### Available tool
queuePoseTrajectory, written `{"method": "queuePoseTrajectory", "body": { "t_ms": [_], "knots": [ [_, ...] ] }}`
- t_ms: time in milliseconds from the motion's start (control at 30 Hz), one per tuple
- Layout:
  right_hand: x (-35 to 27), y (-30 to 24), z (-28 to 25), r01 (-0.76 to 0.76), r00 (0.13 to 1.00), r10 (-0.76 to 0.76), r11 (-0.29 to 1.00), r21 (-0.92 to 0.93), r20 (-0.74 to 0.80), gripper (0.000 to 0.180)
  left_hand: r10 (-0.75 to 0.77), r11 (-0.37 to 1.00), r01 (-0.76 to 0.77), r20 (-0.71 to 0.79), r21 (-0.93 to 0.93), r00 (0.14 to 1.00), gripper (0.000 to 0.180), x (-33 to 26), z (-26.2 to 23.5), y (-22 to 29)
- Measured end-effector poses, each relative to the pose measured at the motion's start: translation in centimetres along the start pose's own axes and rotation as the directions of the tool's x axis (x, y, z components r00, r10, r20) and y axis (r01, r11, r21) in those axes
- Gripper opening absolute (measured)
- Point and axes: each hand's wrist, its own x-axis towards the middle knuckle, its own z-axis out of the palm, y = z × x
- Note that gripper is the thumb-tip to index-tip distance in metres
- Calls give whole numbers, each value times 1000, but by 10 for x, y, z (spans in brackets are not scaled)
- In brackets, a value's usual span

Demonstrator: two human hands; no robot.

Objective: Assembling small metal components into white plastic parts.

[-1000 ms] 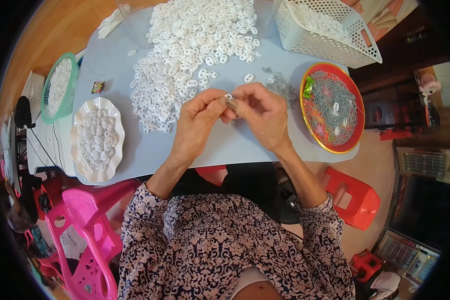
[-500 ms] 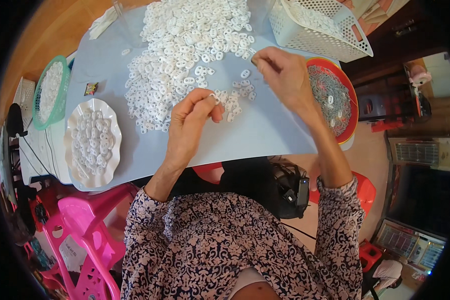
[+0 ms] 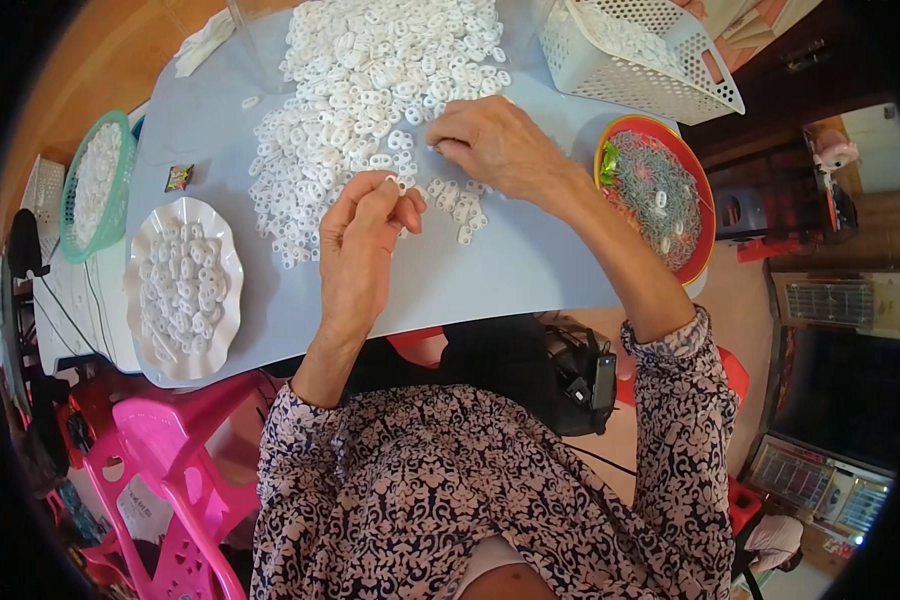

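My left hand [image 3: 358, 235] is closed in a pinch on a small white plastic piece [image 3: 394, 183], partly covered by the fingers. Up and to its right, my right hand [image 3: 500, 148] hovers over the table with thumb and forefinger pressed together. A tiny dark bit shows at those fingertips, too small to name. Beyond both hands spreads a big heap of white oval two-holed plastic pieces [image 3: 380, 75]. A smaller group of such pieces [image 3: 457, 205] lies between and below my hands on the light blue table [image 3: 500, 270].
At left stand a white scalloped dish [image 3: 232, 270] of finished-looking pieces and a green basket [image 3: 128, 180]. At right are a red bowl [image 3: 708, 205] of small grey metal parts and a white perforated basket [image 3: 660, 95]. A small wrapper [image 3: 179, 178] lies on the left. A pink chair [image 3: 170, 440] stands below.
My right hand has swung left from beside the red bowl toward my left hand. My left hand has shifted slightly left, still pinching the white piece. A green wrapper in the bowl is now uncovered.
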Motion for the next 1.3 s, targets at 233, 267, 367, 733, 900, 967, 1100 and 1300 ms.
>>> {"method": "queuePoseTrajectory", "body": {
  "t_ms": [233, 267, 367, 733, 900, 967, 1100, 1300],
  "knots": [
    [-16, 16, -42, -123, 992, 121, 991, -56, -39, 10, -46, 999, 46, 20, -11, 999, 15, -3, -1, -2],
    [-18, 17, -43, -105, 994, 105, 993, -48, -16, 10, -41, 999, 42, 19, -15, 999, 14, -3, -1, -2],
    [-26, 18, -40, -94, 995, 97, 992, -80, 31, 10, -41, 999, 42, 19, -16, 999, 14, -2, 1, -4],
    [-25, 10, -34, -124, 992, 124, 992, -19, 9, 11, -53, 999, 53, 10, 4, 999, 14, -2, 1, -5],
    [-18, 2, -21, -65, 998, 63, 996, 57, 24, 12, -56, 998, 57, 47, -23, 997, 15, -3, 0, -7],
    [-10, 0, -16, -25, 999, 27, 999, 37, -36, 12, -49, 998, 50, 48, -27, 998, 16, -3, 0, -8],
    [1, 3, -12, -9, 1000, 9, 1000, 7, -25, 12, -55, 997, 56, 38, -46, 998, 17, -3, 1, -8],
    [-11, 16, -23, -100, 995, 100, 995, 0, -9, 10, -69, 995, 73, 65, -66, 996, 17, -5, -1, -4]
  ]
}}
